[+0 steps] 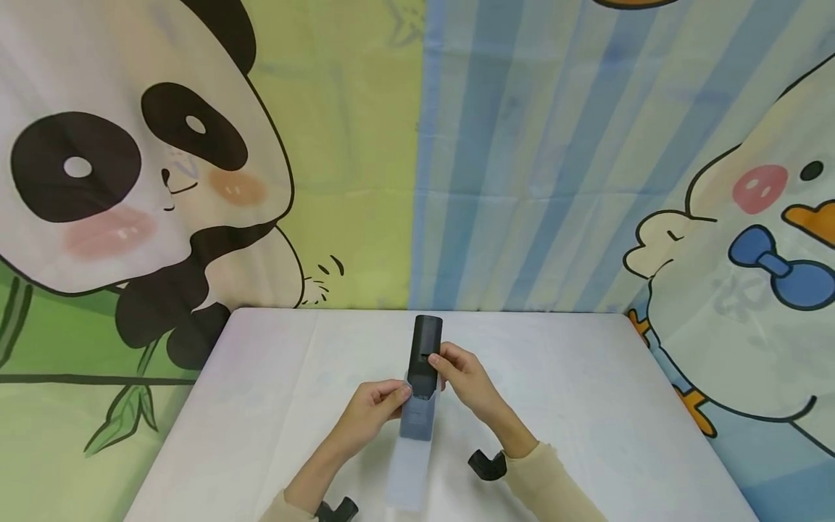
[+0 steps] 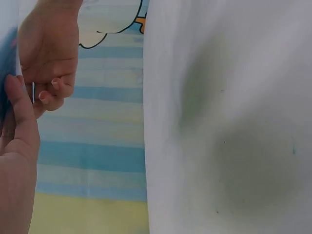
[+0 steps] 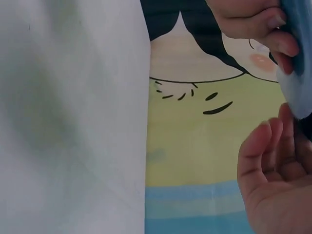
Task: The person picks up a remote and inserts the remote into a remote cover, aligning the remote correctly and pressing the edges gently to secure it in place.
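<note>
A long black object [image 1: 425,348] with rounded sides is tilted over the table, its lower part inside a frosted, see-through plastic sleeve [image 1: 407,471]. What kind of object it is, I cannot tell. My left hand [image 1: 373,412] pinches the sleeve's left edge near its mouth, thumb on top. On the other side, my right hand [image 1: 471,383] grips the bare black part between thumb and fingers. The left wrist view catches the bluish sleeve [image 2: 9,63] at its left edge. In the right wrist view, the sleeve [image 3: 301,92] runs down the right edge beside curled fingers [image 3: 253,151].
Below the hands spreads a white-covered table [image 1: 293,435]. Its far edge meets a cartoon curtain [image 1: 352,181] with a panda and a duck. Black camera mounts [image 1: 488,465] sit at both wrists, by beige sleeve cuffs.
</note>
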The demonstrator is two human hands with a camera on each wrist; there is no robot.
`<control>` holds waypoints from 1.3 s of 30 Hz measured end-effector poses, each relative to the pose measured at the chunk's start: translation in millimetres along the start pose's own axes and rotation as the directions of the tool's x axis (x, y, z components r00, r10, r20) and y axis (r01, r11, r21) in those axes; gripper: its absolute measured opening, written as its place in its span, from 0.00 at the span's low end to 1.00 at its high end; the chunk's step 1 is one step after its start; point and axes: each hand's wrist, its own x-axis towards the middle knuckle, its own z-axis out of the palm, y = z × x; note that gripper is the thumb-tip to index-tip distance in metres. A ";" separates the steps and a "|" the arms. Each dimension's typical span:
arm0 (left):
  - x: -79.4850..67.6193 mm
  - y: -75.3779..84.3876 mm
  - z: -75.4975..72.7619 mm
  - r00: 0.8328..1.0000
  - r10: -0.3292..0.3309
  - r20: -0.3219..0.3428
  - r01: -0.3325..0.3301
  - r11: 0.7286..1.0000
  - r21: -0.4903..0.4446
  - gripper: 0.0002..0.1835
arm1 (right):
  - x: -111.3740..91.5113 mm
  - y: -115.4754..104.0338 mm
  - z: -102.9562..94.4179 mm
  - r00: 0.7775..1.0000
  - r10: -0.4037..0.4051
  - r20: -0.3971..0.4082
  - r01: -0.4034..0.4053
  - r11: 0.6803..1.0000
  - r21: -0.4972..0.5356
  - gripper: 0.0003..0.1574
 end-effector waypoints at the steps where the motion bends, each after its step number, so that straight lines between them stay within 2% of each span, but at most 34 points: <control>1: -0.4 -0.1 -0.2 1.000 0.002 -0.002 -0.002 1.000 0.014 0.17 | 0.9 0.1 0.9 1.000 0.007 -0.021 -0.007 1.000 0.000 0.13; 4: -1.0 -1.0 -0.9 1.000 0.010 -0.010 -0.009 0.998 0.060 0.17 | 2.6 -0.4 2.8 0.998 0.023 -0.067 -0.023 1.000 0.001 0.15; 6: -0.2 -1.0 -0.9 1.000 0.023 -0.017 -0.021 0.995 0.092 0.16 | 3.9 -0.9 2.3 0.998 0.027 -0.063 -0.028 1.000 -0.007 0.14; 10: 2.9 2.0 -0.5 0.998 0.060 -0.033 -0.055 0.988 0.142 0.14 | 6.9 -8.0 -1.0 1.000 0.025 0.017 -0.024 0.998 -0.052 0.11; 15: 4.2 6.0 0.9 0.995 0.078 -0.064 -0.066 0.982 0.177 0.13 | 7.8 -31.4 1.4 0.993 0.036 0.117 -0.028 0.997 -0.068 0.10; 19: 5.2 9.7 2.1 0.989 0.106 -0.104 -0.082 0.974 0.209 0.12 | 10.3 -26.0 1.3 0.991 0.025 0.128 -0.017 0.998 -0.067 0.10; 23: 9.5 14.6 2.6 0.986 0.128 -0.111 -0.102 0.971 0.215 0.12 | 11.1 -21.7 1.3 0.991 -0.014 0.136 0.019 0.999 -0.035 0.12; 27: 11.9 16.1 3.5 0.982 0.113 -0.150 -0.082 0.976 0.201 0.13 | 11.7 -22.7 2.9 0.990 -0.031 0.135 0.040 0.998 -0.058 0.13; 31: 14.9 11.2 7.5 0.987 0.041 -0.156 -0.012 0.983 0.181 0.15 | 10.1 -22.0 2.2 0.996 0.006 0.093 0.005 0.993 -0.116 0.11; 34: 15.6 6.6 11.7 0.986 -0.001 -0.167 0.033 0.981 0.189 0.16 | 4.4 -30.4 2.8 0.997 0.033 0.073 -0.024 0.992 -0.126 0.11; 37: 15.1 5.6 14.0 0.975 -0.001 -0.221 0.042 0.982 0.181 0.16 | -1.9 -37.1 2.4 0.999 0.027 0.044 -0.022 0.994 -0.106 0.13; 39: 15.6 6.5 13.6 0.963 0.008 -0.270 0.033 0.988 0.148 0.17 | -4.9 -33.7 0.0 0.999 0.015 0.029 -0.012 0.992 -0.122 0.10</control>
